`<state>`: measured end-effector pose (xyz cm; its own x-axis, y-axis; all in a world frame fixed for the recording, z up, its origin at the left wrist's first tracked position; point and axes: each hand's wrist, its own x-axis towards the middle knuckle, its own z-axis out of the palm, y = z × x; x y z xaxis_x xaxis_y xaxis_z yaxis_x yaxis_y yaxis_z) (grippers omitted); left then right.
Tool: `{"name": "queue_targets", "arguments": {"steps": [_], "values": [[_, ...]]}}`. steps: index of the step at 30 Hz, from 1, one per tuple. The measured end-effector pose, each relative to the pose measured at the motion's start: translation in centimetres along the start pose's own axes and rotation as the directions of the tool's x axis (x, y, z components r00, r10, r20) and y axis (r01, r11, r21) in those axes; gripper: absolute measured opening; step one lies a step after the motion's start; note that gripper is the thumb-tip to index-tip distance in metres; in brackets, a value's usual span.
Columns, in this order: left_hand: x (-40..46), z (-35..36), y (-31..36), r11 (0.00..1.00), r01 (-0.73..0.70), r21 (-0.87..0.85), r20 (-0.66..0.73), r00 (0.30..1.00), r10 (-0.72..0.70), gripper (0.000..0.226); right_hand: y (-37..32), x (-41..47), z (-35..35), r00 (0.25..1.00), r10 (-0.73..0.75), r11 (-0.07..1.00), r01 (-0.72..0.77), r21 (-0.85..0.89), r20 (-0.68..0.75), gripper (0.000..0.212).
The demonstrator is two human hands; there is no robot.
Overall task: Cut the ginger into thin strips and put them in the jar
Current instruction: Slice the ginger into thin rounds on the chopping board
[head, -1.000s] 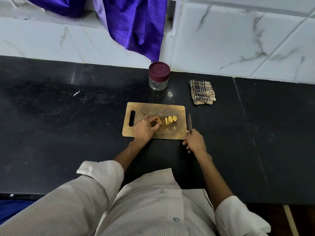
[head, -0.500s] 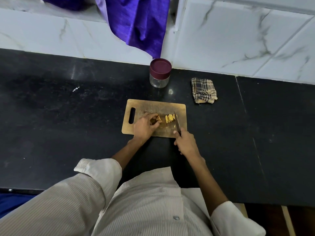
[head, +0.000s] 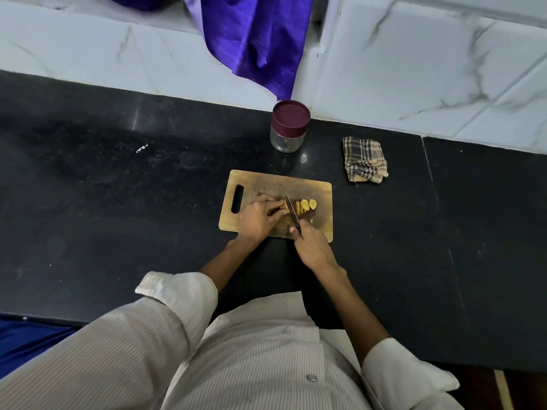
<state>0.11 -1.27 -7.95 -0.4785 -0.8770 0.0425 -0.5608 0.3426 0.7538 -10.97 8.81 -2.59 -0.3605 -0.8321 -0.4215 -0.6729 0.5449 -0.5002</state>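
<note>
Since a second ago your right hand (head: 313, 247) has brought the knife (head: 293, 213) in from the counter beside the cutting board (head: 275, 184), and now the blade sits right at the ginger (head: 283, 206), next to your left fingertips. So you're back in slicing mode, not resting.

Your right hand is wrapped around the handle, fingers curled tight on it. Your left hand (head: 259, 216) is curled over the uncut chunk, pinning it to the board; most of that piece is hidden under your fingers. Just right of the blade there's a little row of slices (head: 305, 206) leaning on each other.

Heads up though, those look like rounds, not thin strips, so I'd guess they still need stacking and cutting lengthwise. And the jar (head: 288, 127) behind the board, near the wall, still has its maroon lid on and looks empty, so nothing's gone in yet. Blade's really close to your knuckles, keep them tucked.
</note>
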Motion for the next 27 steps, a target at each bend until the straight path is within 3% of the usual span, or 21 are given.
{"name": "queue_targets", "arguments": {"steps": [15, 27], "values": [[0.3, -0.1, 0.1, 1.0, 0.005, 0.014, 0.028, 1.0, -0.006, 0.033, -0.7, -0.1, 0.1, 1.0, -0.016, 0.999, 0.015, -0.051, -0.02, 0.024], [-0.1, 0.4, -0.1, 0.999, -0.045, 0.023, -0.052, 0.998, 0.047, 0.028, -1.3, 0.4, 0.4, 0.998, 0.047, 0.996, -0.049, -0.08, -0.029, 0.023]]}}
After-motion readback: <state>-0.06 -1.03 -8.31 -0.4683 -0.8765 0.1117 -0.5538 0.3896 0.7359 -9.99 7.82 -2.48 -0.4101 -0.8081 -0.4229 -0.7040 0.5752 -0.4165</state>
